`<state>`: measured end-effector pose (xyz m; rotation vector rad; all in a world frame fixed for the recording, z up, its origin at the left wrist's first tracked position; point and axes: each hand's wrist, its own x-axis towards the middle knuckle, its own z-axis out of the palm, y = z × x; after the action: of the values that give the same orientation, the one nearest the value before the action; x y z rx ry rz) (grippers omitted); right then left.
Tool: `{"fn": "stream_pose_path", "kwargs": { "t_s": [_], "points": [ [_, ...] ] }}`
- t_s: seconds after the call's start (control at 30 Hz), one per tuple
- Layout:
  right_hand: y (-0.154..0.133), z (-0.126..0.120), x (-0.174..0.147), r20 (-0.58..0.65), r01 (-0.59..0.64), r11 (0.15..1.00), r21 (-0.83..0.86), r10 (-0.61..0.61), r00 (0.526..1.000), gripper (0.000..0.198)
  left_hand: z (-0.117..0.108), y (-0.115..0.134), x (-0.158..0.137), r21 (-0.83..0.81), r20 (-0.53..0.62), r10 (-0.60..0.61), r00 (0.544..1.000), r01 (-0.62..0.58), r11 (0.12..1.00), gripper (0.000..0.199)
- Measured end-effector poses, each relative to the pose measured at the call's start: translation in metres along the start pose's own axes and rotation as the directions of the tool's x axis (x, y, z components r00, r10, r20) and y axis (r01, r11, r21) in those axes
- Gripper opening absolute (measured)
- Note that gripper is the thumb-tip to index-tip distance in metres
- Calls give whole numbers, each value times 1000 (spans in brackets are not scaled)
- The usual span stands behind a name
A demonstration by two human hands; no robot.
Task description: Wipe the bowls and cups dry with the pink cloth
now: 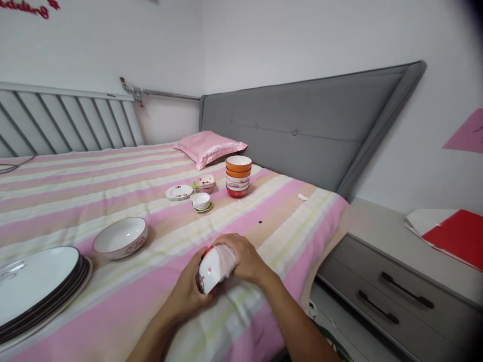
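My left hand [189, 285] is wrapped round the left side of a small white bowl [210, 271] with red marks, tilted on its side above the bed. My right hand [245, 255] presses a pale pinkish cloth [227, 257] against the bowl's other side. Its fingers curl over the top of the bowl. Beyond my hands stands a stack of orange, white and red bowls [238, 177]. A larger white bowl with a pink rim [118, 240] sits on the bedspread to the left.
A stack of large plates [35, 281] lies at the lower left. Small plates [179, 192], small cups [201, 201] and small dishes [206, 181] are grouped on the striped bedspread [158, 286]. A pink pillow [209, 147] lies by the grey headboard [302, 133]. A drawer cabinet [396, 271] stands right.
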<state>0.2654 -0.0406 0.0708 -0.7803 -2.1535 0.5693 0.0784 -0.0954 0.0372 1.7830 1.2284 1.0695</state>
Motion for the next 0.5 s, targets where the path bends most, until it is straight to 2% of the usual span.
{"fn": "stream_pose_path", "kwargs": {
  "t_s": [0.13,0.27,0.5],
  "points": [
    [13,5,1,-8,-59,981,185,62,998,69,-5,2,2,-23,34,-25,999,26,999,76],
    [23,11,2,-10,-104,925,367,116,993,64,-11,7,3,-26,69,-42,997,44,999,75],
    [31,23,1,-34,-169,881,442,205,978,60,-20,17,3,9,82,-32,996,32,999,77]
  ]
}}
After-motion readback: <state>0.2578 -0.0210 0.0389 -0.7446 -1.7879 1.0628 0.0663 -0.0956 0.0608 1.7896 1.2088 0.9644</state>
